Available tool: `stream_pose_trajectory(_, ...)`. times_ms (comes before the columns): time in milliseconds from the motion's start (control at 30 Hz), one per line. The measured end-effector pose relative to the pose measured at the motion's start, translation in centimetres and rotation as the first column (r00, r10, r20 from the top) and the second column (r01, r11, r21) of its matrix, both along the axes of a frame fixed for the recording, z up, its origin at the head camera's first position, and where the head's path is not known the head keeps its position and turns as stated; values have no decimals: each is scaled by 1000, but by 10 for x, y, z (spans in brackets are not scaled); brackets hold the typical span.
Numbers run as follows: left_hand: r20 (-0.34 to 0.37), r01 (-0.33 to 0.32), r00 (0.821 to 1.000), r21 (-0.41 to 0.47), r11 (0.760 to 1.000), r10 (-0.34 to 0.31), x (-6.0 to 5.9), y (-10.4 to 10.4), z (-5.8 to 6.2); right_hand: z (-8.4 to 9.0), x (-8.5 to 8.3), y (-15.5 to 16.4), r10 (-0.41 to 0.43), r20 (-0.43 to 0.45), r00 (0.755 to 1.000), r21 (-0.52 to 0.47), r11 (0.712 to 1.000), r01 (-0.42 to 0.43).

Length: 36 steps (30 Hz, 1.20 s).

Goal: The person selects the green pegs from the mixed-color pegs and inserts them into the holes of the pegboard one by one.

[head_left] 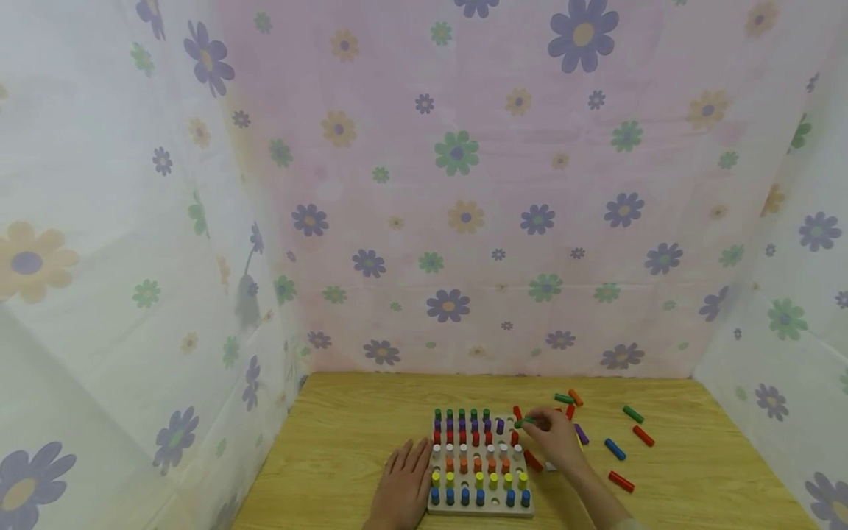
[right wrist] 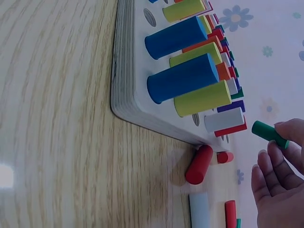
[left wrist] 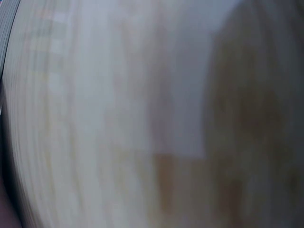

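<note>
A wooden pegboard [head_left: 481,509] stands on the table, with rows of green, purple, red, white, orange, yellow and blue pegs. Several of its holes are bare. My right hand [head_left: 555,439] pinches a green peg [right wrist: 270,134] between thumb and fingers, near the board's back right corner. In the right wrist view the peg is tilted and off the board, past the white peg [right wrist: 224,119] at its edge. My left hand [head_left: 403,482] lies flat with straight fingers along the board's left side. The left wrist view is a blur of pale wood grain.
Loose pegs lie right of the board: a blue peg [head_left: 615,449], a red peg [head_left: 621,481], a green peg [head_left: 632,414], an orange peg [head_left: 576,397] and several others. A red peg [right wrist: 199,165] lies close to the board's edge. Flowered cloth [head_left: 503,294] walls surround the table [head_left: 344,442].
</note>
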<state>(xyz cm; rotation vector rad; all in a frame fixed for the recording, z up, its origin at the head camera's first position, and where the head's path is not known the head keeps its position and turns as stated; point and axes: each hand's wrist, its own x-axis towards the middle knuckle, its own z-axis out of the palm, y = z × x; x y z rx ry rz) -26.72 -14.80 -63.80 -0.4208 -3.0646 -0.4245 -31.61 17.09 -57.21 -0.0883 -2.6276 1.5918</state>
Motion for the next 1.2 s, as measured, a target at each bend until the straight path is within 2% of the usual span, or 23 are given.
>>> stream_pose_trajectory(267, 18, 4, 1000, -3, 1000, -3, 2, -1, 4, 0, -8, -12, 22, -24, 999, 38, 999, -21)
stream_pose_trajectory(700, 5, 0, 1000, -14, 1000, 0, 2, -1, 3, 0, -26, -32, 7, 2, 1000, -7, 1000, -7)
stream_pose_trajectory(1000, -19, 3, 1000, -12, 1000, -3, 0, 0, 2, -3, -32, -37, 12, 22, 1000, 24, 1000, -12)
stream_pose_trajectory(1200, -9, 4, 1000, -18, 1000, -4, 1, -1, 2, -8, -34, -41, 6, 24, 1000, 45, 999, -7)
